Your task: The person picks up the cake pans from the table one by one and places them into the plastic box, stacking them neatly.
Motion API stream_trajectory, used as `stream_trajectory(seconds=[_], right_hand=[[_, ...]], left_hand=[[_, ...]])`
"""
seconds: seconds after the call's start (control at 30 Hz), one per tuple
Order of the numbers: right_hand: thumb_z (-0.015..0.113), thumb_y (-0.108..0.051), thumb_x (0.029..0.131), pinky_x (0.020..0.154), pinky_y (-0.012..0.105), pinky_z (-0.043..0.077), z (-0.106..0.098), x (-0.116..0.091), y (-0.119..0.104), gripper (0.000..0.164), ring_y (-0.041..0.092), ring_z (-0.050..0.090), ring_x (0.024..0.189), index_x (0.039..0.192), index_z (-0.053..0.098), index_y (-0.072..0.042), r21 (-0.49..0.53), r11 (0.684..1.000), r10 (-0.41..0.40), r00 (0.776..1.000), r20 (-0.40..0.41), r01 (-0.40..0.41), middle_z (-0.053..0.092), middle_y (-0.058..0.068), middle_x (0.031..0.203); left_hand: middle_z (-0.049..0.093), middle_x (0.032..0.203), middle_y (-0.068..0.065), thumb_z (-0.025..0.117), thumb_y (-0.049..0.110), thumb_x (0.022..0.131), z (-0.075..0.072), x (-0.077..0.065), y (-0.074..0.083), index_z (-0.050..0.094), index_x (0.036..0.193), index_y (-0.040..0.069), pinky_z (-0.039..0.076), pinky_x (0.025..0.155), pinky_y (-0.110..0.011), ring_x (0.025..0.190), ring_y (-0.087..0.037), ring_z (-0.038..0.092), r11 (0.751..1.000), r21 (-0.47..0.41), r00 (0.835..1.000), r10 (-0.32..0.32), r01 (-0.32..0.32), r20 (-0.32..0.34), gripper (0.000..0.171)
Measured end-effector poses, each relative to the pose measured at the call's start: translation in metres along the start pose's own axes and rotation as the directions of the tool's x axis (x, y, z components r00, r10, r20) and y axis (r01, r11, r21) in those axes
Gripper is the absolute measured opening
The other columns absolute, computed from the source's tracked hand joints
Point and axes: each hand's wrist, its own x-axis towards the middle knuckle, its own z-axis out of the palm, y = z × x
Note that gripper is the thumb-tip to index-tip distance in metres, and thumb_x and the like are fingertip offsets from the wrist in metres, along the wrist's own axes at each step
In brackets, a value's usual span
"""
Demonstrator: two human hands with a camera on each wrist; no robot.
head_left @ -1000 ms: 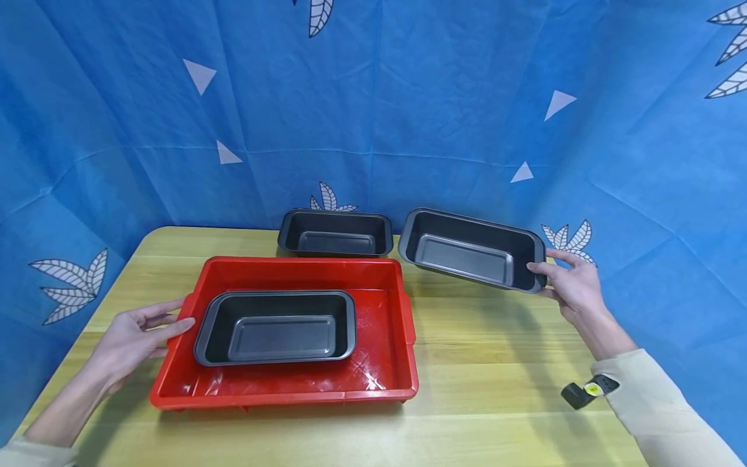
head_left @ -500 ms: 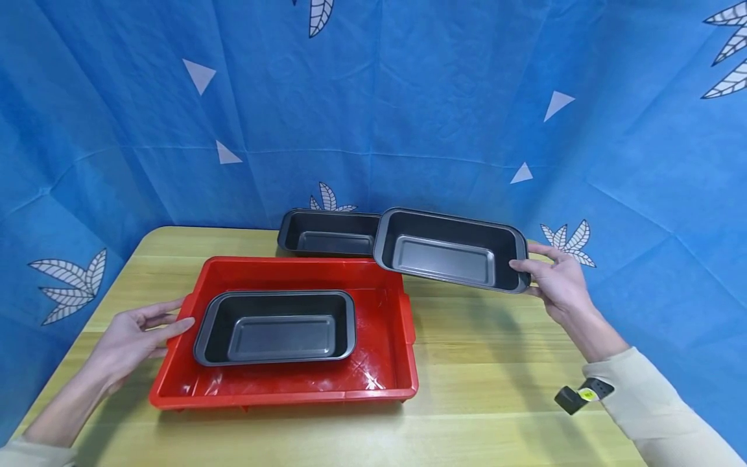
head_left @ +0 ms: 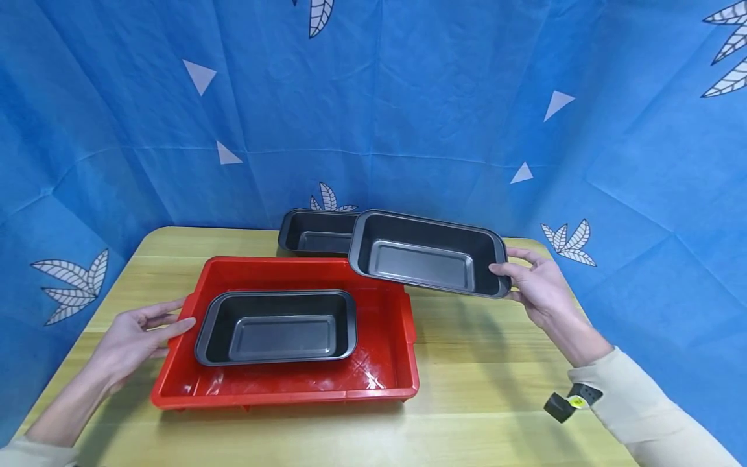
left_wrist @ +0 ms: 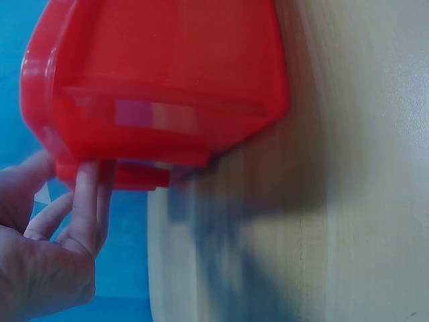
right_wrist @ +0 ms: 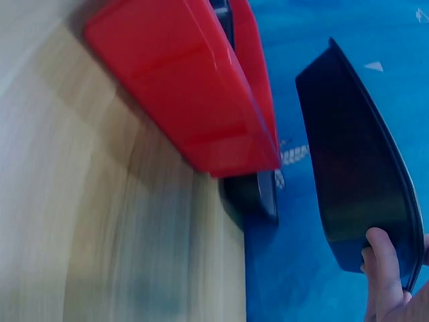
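In the head view my right hand (head_left: 539, 285) grips the right end of a dark grey loaf pan (head_left: 423, 264), thumb inside and fingers beneath. The pan hangs tilted above the table, overlapping the back right corner of a red plastic bin (head_left: 286, 394). The right wrist view shows this loaf pan (right_wrist: 348, 168) from its outer side, with fingers against its underside. My left hand (head_left: 131, 340) holds the bin's left rim between thumb and fingers. In the left wrist view fingers reach under the handle lip of the bin (left_wrist: 161, 100). A second loaf pan (head_left: 283, 338) lies inside the bin.
Behind the bin a third loaf pan (head_left: 318, 235) stands at the table's back edge, its right part hidden by the held pan. A blue patterned cloth (head_left: 373, 117) hangs behind the wooden table (head_left: 467, 389). A small black device (head_left: 569, 402) sits at my right cuff.
My right hand has moved left with its loaf pan, which now covers part of the rear pan and the bin's back right corner. My left hand and the bin stay put.
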Motion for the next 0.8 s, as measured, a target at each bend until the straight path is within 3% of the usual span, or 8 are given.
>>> stream_trajectory(seconds=[0.5,0.8], right_hand=[[0.072,0.001,0.093,0.069,0.028,0.066,0.042,-0.017,0.008,0.049,0.007,0.077,0.075,0.136,0.050,-0.005,0.010,1.000,0.016,0.999,0.029,-0.016,0.078,-0.007,0.087],[0.072,0.000,0.092,0.069,0.030,0.067,0.065,-0.021,0.016,0.055,0.009,0.077,0.073,0.141,0.047,0.001,-0.035,0.999,0.015,0.999,0.050,-0.014,0.080,-0.005,0.090]], left_hand=[[0.044,0.156,-0.037,0.065,0.047,0.103,-0.001,0.000,0.001,0.029,0.165,0.003,0.067,0.083,-0.033,0.095,-0.003,0.068,1.000,0.011,1.000,-0.002,0.002,0.000,0.084],[0.042,0.157,-0.038,0.065,0.046,0.103,-0.001,0.001,0.001,0.027,0.166,0.003,0.067,0.084,-0.034,0.096,-0.003,0.068,1.000,0.013,1.000,-0.011,0.011,0.005,0.084]])
